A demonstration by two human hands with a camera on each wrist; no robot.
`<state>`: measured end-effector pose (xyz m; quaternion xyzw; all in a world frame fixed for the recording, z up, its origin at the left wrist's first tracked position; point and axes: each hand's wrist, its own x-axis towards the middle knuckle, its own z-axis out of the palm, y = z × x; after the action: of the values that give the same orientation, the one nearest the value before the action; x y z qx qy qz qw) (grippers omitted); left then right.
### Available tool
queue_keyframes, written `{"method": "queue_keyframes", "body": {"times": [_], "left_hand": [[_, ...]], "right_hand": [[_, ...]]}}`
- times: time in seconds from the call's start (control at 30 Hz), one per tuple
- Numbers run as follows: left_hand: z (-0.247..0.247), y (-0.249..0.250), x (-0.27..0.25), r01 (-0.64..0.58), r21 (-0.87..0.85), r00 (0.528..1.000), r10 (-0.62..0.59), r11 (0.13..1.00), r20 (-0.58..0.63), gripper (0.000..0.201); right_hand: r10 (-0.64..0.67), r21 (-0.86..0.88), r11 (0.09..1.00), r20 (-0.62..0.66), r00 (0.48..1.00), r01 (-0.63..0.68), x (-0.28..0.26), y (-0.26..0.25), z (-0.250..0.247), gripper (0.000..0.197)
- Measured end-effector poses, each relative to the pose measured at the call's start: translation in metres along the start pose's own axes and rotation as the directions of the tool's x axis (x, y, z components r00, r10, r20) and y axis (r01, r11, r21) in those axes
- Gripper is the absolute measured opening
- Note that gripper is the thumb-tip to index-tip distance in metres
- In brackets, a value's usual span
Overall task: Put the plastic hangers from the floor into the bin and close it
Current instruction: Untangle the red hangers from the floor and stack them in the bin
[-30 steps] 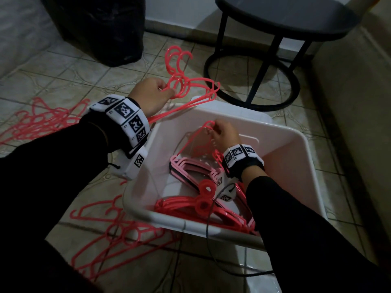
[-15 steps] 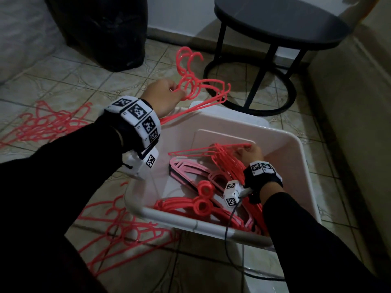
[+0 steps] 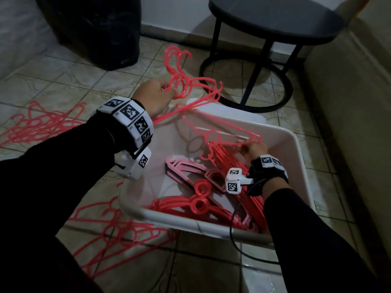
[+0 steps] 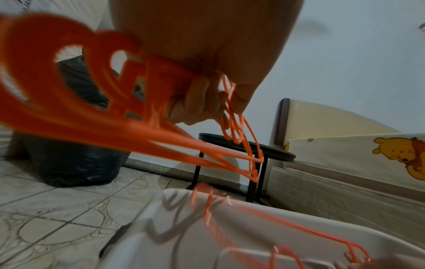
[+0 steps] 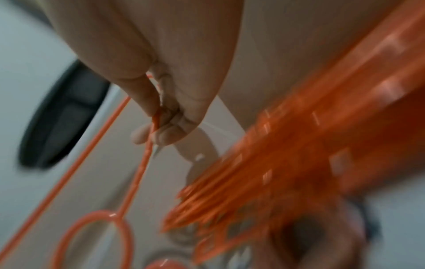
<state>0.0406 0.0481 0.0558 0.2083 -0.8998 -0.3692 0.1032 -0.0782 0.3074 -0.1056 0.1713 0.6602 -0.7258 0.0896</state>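
A white plastic bin (image 3: 296,166) stands open on the tiled floor with several red and pink hangers (image 3: 198,199) lying inside. My left hand (image 3: 156,96) (image 4: 202,98) hovers over the bin's far left corner and grips a bunch of thin red hangers (image 3: 186,89) (image 4: 142,112) near their hooks. My right hand (image 3: 252,150) (image 5: 161,127) is inside the bin at its right side and pinches the end of one thin red hanger (image 3: 222,136) (image 5: 128,182), held over a stack of hangers (image 3: 228,159). More red hangers lie on the floor at the left (image 3: 40,125) and in front of the bin (image 3: 118,231).
A round black side table (image 3: 275,24) on a ring base stands behind the bin. A black bag (image 3: 95,28) sits at the back left. A beige bed side (image 3: 355,127) runs along the right. A clear lid (image 3: 260,280) lies in front of the bin, with a black cable over it.
My right hand moved from the bin's middle to its right side, carrying the single hanger with it. My left hand kept its bunch above the far left corner.
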Motion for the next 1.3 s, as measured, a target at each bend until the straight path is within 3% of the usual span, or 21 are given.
{"method": "queue_keyframes", "body": {"times": [0.07, 0.13, 0.23, 0.3, 0.37, 0.47, 0.53, 0.57, 0.63, 0.67, 0.73, 0.8, 0.9, 0.97, 1.17, 1.3], "left_hand": [[-0.006, 0.001, 0.002, -0.016, 0.013, 0.998, 0.017, 1.000, -0.061, 0.030], [-0.013, 0.001, 0.006, -0.031, 0.028, 0.994, 0.034, 0.999, -0.102, 0.030], [-0.019, 0.001, 0.005, -0.013, 0.058, 0.997, 0.018, 0.998, -0.079, 0.027], [-0.020, 0.006, 0.000, -0.006, 0.095, 1.000, 0.008, 0.995, -0.016, 0.027], [-0.021, 0.015, -0.006, 0.013, 0.089, 0.996, -0.021, 0.996, 0.083, 0.033], [-0.020, 0.027, -0.015, 0.157, -0.107, 0.960, -0.126, 0.982, 0.249, 0.039], [-0.020, 0.033, -0.022, 0.185, -0.151, 0.939, -0.129, 0.971, 0.318, 0.051], [-0.019, 0.035, -0.026, 0.160, -0.135, 0.933, -0.105, 0.978, 0.344, 0.062], [-0.016, 0.042, -0.034, 0.104, -0.144, 0.926, -0.043, 0.984, 0.375, 0.080], [-0.015, 0.046, -0.038, 0.108, -0.188, 0.918, -0.025, 0.976, 0.397, 0.086], [-0.013, 0.053, -0.046, 0.160, -0.286, 0.883, -0.007, 0.945, 0.470, 0.089], [-0.010, 0.056, -0.055, 0.182, -0.304, 0.838, 0.014, 0.935, 0.546, 0.088], [-0.003, 0.060, -0.068, 0.170, -0.288, 0.824, 0.024, 0.943, 0.566, 0.081], [0.001, 0.062, -0.072, 0.174, -0.308, 0.827, 0.031, 0.935, 0.561, 0.075], [0.009, 0.055, -0.061, 0.161, -0.386, 0.832, 0.086, 0.908, 0.548, 0.061], [0.010, 0.045, -0.051, 0.152, -0.465, 0.833, 0.141, 0.872, 0.536, 0.027]], "right_hand": [[-0.139, -0.218, 0.964, 0.078, 0.987, 0.153, 0.000, -0.007, 0.002, 0.038], [-0.232, -0.386, 0.871, 0.221, 0.947, 0.303, -0.007, -0.018, 0.005, 0.037], [-0.343, -0.479, 0.688, 0.448, 0.826, 0.546, -0.032, -0.047, 0.018, 0.023], [-0.386, -0.491, 0.522, 0.593, 0.707, 0.697, -0.052, -0.072, 0.032, 0.020], [-0.391, -0.418, 0.367, 0.741, 0.546, 0.831, -0.077, -0.099, 0.046, 0.021], [-0.363, -0.297, 0.075, 0.881, 0.304, 0.952, -0.116, -0.135, 0.064, 0.023], [-0.318, -0.280, -0.126, 0.920, 0.228, 0.952, -0.136, -0.153, 0.075, 0.029], [-0.298, -0.257, -0.194, 0.935, 0.193, 0.947, -0.145, -0.160, 0.079, 0.031], [-0.272, -0.156, -0.313, 0.960, 0.069, 0.937, -0.163, -0.165, 0.082, 0.034], [-0.263, -0.136, -0.357, 0.964, 0.040, 0.924, -0.168, -0.165, 0.079, 0.034], [-0.297, -0.179, -0.392, 0.953, 0.060, 0.902, -0.174, -0.162, 0.066, 0.038], [-0.379, -0.210, -0.336, 0.922, 0.072, 0.918, -0.174, -0.158, 0.051, 0.039], [-0.453, -0.134, -0.248, 0.892, 0.007, 0.959, -0.168, -0.148, 0.038, 0.028], [-0.514, -0.121, -0.199, 0.858, 0.001, 0.972, -0.162, -0.142, 0.037, 0.024], [-0.620, -0.145, 0.085, 0.766, 0.166, 0.986, -0.151, -0.123, 0.038, 0.018], [-0.610, -0.201, 0.385, 0.677, 0.412, 0.901, -0.142, -0.120, 0.039, 0.020]]}}
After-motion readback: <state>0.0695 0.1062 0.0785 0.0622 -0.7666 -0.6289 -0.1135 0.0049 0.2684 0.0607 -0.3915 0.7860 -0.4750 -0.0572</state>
